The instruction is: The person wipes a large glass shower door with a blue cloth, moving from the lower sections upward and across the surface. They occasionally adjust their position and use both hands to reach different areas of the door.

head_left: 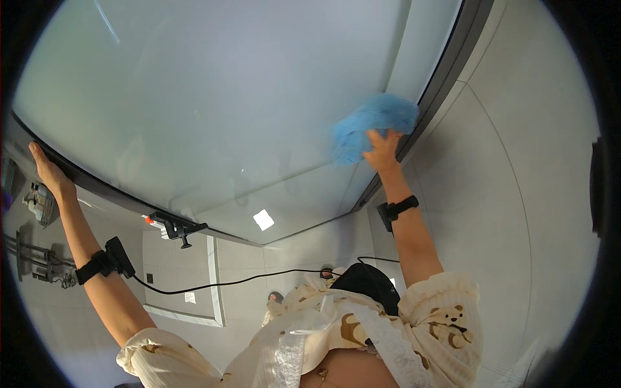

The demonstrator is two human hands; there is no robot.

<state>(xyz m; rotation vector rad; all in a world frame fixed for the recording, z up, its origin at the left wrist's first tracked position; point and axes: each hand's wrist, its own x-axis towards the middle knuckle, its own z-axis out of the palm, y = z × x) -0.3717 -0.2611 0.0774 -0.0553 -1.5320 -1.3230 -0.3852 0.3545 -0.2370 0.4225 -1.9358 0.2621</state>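
Note:
My right hand presses a fluffy blue cleaning cloth against a large frosted glass panel, close to the dark frame on its right side. Some of its fingers show over the cloth. The cloth's edges look smeared by motion. At the far left, my left hand touches the panel's dark lower-left frame, its visible fingers stretched along the edge. The undersides of both hands are hidden. Each wrist wears a black strap with a small device.
A black clamp-like fitting sits on the frame's lower edge. A black cable runs from the left wrist across my front. Shelves with bottles stand at far left. Grey tiled wall lies at right, and a pale raised sill is below.

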